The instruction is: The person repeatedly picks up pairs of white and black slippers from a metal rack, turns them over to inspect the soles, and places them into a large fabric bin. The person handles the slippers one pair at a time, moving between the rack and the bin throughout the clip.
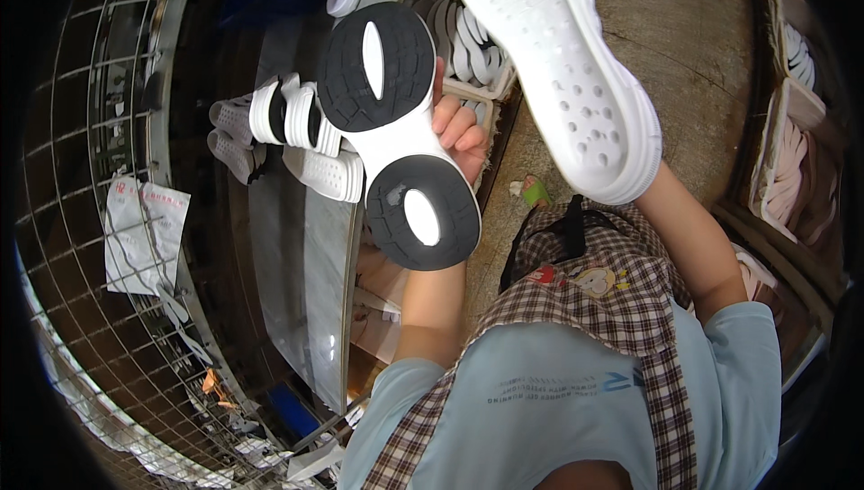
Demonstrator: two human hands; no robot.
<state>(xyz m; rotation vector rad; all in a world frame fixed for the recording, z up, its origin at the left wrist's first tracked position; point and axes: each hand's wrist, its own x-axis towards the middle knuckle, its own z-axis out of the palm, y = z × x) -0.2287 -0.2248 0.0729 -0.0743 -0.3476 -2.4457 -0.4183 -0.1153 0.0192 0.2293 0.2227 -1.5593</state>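
My left hand (461, 134) is closed on the edge of a shoe sole (382, 139), its fingers curled at the sole's right side. That sole turns its underside up: a white middle joins two black treaded pads, each with a white oval. A second shoe sole (585, 98), all white with rows of round dimples toward one end, is held up on the right at the end of my right forearm (688, 229). My right hand itself is hidden behind this sole. The two soles are apart from each other.
Several white soles (328, 173) lie on a metal work surface (310, 296) at the left, beside a wire mesh (85, 247) with a paper sheet (144, 236) on it. Crates of soles (490, 85) stand beyond my left hand. Stacked bins (783, 161) line the right.
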